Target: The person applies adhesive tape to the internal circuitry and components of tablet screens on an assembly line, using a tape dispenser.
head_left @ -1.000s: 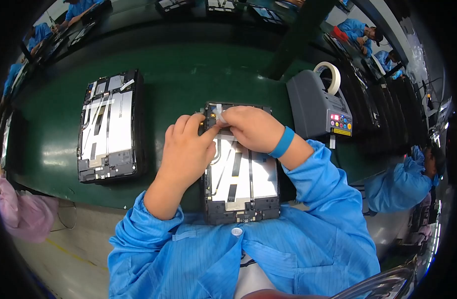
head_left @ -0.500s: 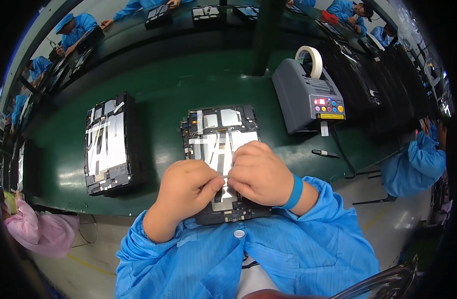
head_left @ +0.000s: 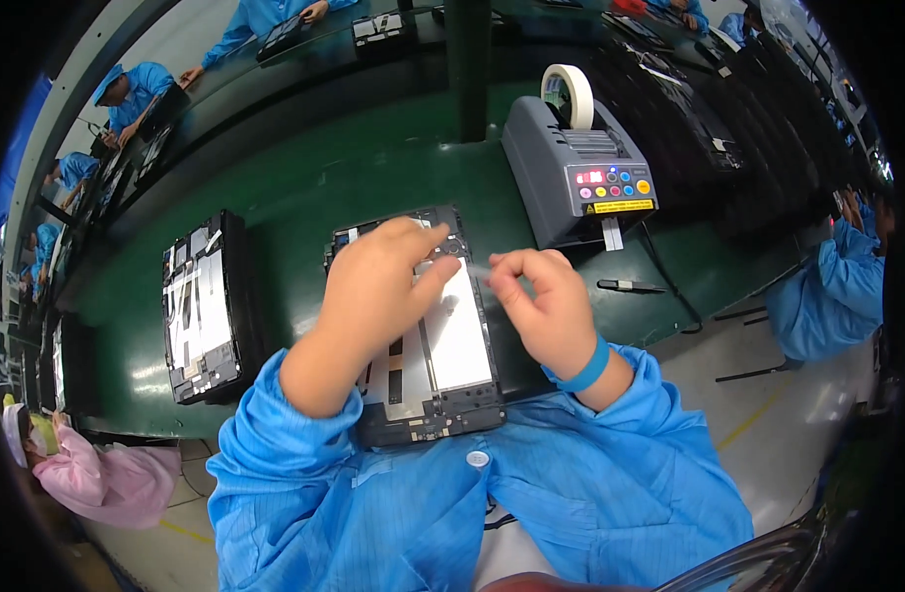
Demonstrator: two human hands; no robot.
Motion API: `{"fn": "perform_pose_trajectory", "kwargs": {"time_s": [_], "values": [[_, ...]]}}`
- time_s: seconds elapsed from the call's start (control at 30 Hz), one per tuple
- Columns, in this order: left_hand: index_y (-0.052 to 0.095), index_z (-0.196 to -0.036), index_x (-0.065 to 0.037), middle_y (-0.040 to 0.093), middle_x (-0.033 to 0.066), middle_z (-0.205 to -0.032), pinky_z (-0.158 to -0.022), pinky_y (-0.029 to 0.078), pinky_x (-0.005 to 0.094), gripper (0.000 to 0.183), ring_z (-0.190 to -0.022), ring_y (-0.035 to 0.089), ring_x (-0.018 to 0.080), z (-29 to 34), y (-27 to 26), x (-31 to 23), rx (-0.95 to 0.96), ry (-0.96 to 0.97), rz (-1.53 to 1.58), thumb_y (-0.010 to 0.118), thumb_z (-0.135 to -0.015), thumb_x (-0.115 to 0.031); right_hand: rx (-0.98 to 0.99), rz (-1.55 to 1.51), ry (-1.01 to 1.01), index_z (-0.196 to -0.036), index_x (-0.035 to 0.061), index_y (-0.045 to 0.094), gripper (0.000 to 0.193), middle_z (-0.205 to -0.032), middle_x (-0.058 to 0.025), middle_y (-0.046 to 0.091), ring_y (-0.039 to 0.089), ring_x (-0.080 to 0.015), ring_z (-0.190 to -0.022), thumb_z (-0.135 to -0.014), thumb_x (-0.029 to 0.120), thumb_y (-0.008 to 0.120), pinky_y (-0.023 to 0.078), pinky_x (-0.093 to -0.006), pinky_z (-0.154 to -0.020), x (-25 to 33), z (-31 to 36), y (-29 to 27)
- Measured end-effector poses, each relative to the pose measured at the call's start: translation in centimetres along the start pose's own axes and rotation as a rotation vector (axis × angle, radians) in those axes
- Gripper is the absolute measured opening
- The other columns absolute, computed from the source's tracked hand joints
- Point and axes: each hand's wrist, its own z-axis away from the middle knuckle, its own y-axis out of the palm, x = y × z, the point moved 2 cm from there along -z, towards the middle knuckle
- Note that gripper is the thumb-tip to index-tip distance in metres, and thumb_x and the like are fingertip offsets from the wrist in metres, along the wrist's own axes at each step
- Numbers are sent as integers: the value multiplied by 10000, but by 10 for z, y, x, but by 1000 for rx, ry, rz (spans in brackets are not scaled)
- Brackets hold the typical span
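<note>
Green matting covers a long bench (head_left: 373, 187) seen from above, and an opened tablet (head_left: 442, 345), back cover off, lies flat on it right in front of the person, its short end nearest their chest. Over the tablet's far half, the left hand (head_left: 373, 291) rests palm down with fingers loosely stretched, fingertips touching the top edge of the tablet's pale inner panel; it grips nothing. Just right of the tablet's far half, the right hand (head_left: 541, 306) hovers with thumb and forefinger pinched on a thin clear strip (head_left: 477, 264), the other fingers curled; a blue wristband (head_left: 583, 367) circles that wrist. Beyond the tablet and to its right stands a grey tape dispenser (head_left: 580, 183) with a white roll on top. Right of the tablet lie black tweezers (head_left: 630, 286). Left of the tablet, well apart, sits a second opened tablet (head_left: 201, 306). Other blue-sleeved workers sit along the bench's far side and ends.
</note>
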Motion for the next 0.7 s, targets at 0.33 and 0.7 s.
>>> {"fn": "perform_pose_trajectory", "kwargs": {"time_s": [0.33, 0.7], "values": [[671, -1012, -97, 547, 110, -1114, -920, 389, 398, 296, -1083, 479, 301, -7, 21, 23, 185, 111, -197, 676, -726, -174, 179, -380, 327, -1218, -4, 352, 531, -1116, -178, 543, 545, -270, -1086, -773, 63, 632, 444, -356, -917, -42, 12, 41], [678, -991, -129, 568, 81, -1046, -882, 389, 399, 295, -1032, 496, 270, 22, -1, 39, 94, 103, -416, 691, -713, -229, 349, -252, 340, -1209, 22, 395, 521, -1131, -146, 556, 554, -204, -991, -760, 77, 654, 436, -343, -885, -22, -13, 41]]}}
